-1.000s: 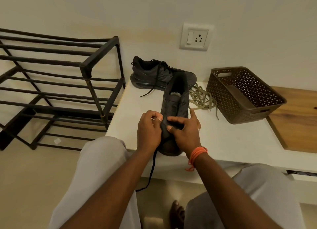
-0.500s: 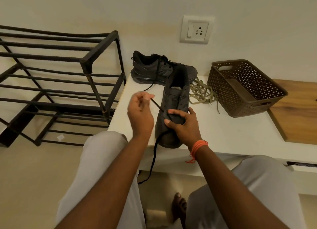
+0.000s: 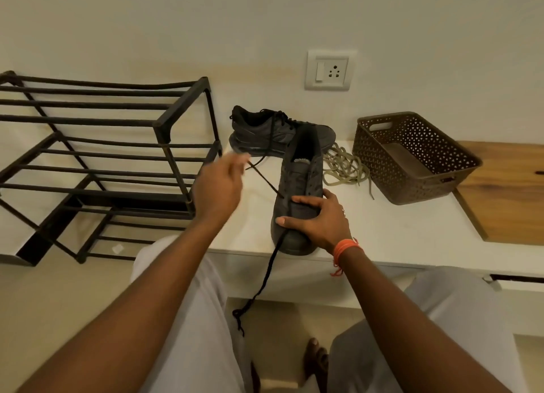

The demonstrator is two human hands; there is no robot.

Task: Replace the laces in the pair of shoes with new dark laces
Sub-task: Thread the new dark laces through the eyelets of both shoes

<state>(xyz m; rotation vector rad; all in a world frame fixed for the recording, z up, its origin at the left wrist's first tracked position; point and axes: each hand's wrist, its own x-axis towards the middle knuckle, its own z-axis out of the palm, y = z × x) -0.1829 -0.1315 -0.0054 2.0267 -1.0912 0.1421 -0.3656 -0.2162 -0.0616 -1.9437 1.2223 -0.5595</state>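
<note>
The task was approx. half done, as far as one could judge. The far shoe (image 3: 273,132) lay on its side at the back of the white table (image 3: 397,225), near the wall, and it looked already laced with a dark lace, w/ one loose end lying on the table. The old light laces (image 3: 344,167) lay in a heap between the shoes and the brown basket (image 3: 412,157), so both old laces seemed to be removed.

The near shoe (image 3: 297,192) stood at the table's front edge, toe toward the person. Its new dark lace (image 3: 266,270) was only at the lowest eyelets; the upper eyelets looked empty. The left hand (image 3: 219,188) was raised to the left of the shoe and pinched one end of this lace, which ran tight from the eyelet to the fingers. The hand was blurred, so the exact grip I cannot tell. The right hand (image 3: 318,219) gripped the shoe's front part, thumb and fingers curled over it. The other end hung down over the table edge, between the knees.

Left to do: the remaining eyelets of the near shoe, probably also tying.
</note>
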